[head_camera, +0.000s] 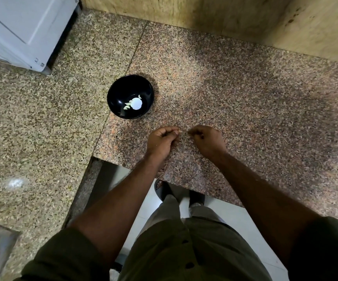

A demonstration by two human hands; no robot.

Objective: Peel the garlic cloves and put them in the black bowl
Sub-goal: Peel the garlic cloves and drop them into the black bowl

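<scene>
Both hands hovered close together over the speckled pink granite counter (235, 82), the left hand (161, 139) and right hand (206, 138) curled, fingertips pinching something small and pale between them, probably a garlic clove (181, 131), too small to confirm. Peeling well likely meant nipping the skin at one tip and pulling away. The one round glossy black bowl (130, 96), far-left of the hands, held about four peeled cloves (128, 105).
</scene>
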